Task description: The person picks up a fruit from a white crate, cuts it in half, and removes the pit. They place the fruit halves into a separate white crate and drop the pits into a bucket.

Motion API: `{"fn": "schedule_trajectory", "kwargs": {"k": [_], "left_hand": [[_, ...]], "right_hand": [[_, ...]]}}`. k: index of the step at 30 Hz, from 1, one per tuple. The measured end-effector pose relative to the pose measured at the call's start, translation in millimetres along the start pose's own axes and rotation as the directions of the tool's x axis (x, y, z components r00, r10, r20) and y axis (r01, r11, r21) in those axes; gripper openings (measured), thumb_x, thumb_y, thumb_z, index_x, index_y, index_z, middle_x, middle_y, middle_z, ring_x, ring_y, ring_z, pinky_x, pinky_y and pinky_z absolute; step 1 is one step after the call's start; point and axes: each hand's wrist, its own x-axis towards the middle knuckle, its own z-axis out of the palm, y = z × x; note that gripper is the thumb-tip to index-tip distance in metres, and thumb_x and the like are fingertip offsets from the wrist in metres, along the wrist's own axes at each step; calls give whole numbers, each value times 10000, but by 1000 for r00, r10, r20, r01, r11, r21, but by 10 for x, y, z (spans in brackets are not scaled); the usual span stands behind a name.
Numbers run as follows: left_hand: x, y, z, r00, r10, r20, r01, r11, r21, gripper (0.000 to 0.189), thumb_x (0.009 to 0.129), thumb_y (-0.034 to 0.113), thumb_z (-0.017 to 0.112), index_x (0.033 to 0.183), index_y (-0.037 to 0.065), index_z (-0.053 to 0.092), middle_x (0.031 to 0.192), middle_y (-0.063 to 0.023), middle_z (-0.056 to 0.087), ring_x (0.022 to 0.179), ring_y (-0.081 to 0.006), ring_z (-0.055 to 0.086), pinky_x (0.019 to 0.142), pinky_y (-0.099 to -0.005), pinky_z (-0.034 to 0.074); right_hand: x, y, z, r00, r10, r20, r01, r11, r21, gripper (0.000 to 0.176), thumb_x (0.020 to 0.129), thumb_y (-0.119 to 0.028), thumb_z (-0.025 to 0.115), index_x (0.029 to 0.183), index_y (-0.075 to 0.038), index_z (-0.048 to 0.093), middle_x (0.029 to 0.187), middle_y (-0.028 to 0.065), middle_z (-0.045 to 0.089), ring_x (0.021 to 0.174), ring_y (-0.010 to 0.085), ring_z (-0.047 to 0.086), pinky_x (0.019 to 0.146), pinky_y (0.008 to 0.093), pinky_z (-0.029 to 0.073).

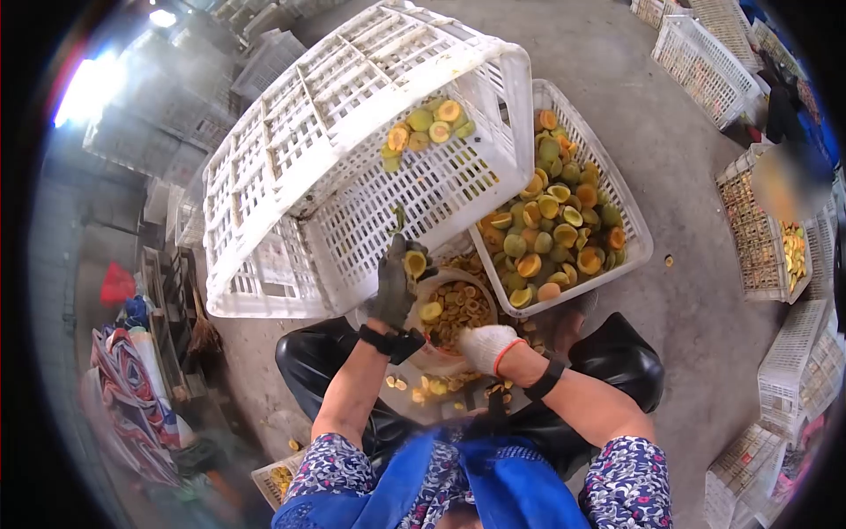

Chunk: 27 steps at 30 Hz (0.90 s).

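My left hand [395, 286], in a dark glove, holds a hollowed yellow-green fruit half [415, 264], which looks like a peach or apricot. My right hand [489, 349], in a white knitted glove with an orange cuff, is closed over the rim of a round tub; whatever it grips is hidden. Fruit pits and scraps [460, 314] fill the tub [434, 360] between my knees. To the left, a large white crate [352, 256] lies tipped on its side with several fruit halves [429, 123] inside. An upright white crate [639, 238] on the right holds many fruit halves [557, 216].
Scraps [441, 385] lie on the floor in front of me. White crates [705, 66] stand along the right, one [765, 225] with yellow pieces. Stacked crates [159, 123] and wooden pallets [163, 309] are at left, near a striped cloth bundle [132, 379].
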Motion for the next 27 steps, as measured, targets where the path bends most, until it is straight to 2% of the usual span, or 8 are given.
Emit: {"fn": "schedule_trajectory", "kwargs": {"k": [2,6,8,10,12,15,22,27], "left_hand": [[112,95,273,990,12,-140,-1,997,83,454,992,449,421,1080,25,557,992,-84,571,925,-194,613,789,-376,556],[293,538,881,908,269,322,-333,928,163,492,985,435,452,1262,31,499,1239,-85,545,1008,-238,600,843,-398,518],[822,724,780,959,263,104,-283,906,315,460,977,363,490,1328,66,484,1256,-94,576,1018,-239,605,875,-390,498],[1675,683,176,808,589,26,-288,356,889,435,949,301,532,1326,85,501,1198,-134,625,1034,-250,621,888,-358,486],[2139,791,-154,784,615,-84,1,134,991,418,933,265,546,1299,67,519,1157,-186,637,1047,-291,624,895,-352,477],[2303,818,-300,773,634,-12,-16,39,999,447,896,260,601,1298,81,523,1191,-190,619,1070,-317,614,897,-376,477],[2259,820,-238,821,568,-49,-47,154,987,343,853,250,674,1119,49,592,949,-115,682,822,-225,653,742,-328,497],[1343,647,237,927,370,-68,-227,695,683,216,873,164,649,1018,27,567,879,-70,628,766,-130,606,608,-263,493]], "right_hand": [[-30,-96,-114,985,16,175,-22,999,30,321,913,-303,510,1083,-74,656,965,164,689,922,347,663,748,430,523],[-42,-119,-244,999,12,41,-14,998,57,287,916,-262,494,1049,-53,638,921,181,688,876,352,670,713,445,528],[-39,-27,-267,1000,8,1,-8,999,36,271,913,-244,489,1028,-41,627,894,190,687,846,354,674,695,451,529],[-75,27,-216,985,14,-171,-2,998,69,231,891,-214,499,981,-26,599,827,191,684,781,351,680,655,456,531],[-52,63,-213,979,15,-205,-4,998,56,198,869,-183,511,954,-21,586,787,181,682,740,348,682,623,448,532],[-15,92,-216,990,28,-139,-19,997,69,200,858,-169,517,959,-3,565,769,192,676,713,352,678,586,442,530],[98,239,-110,952,-49,-301,72,995,68,185,831,-155,518,928,1,541,677,173,618,596,347,627,518,433,503],[187,337,-451,804,-135,-579,112,991,-76,157,798,-130,576,898,-10,595,918,147,578,718,262,617,566,366,517]]}}
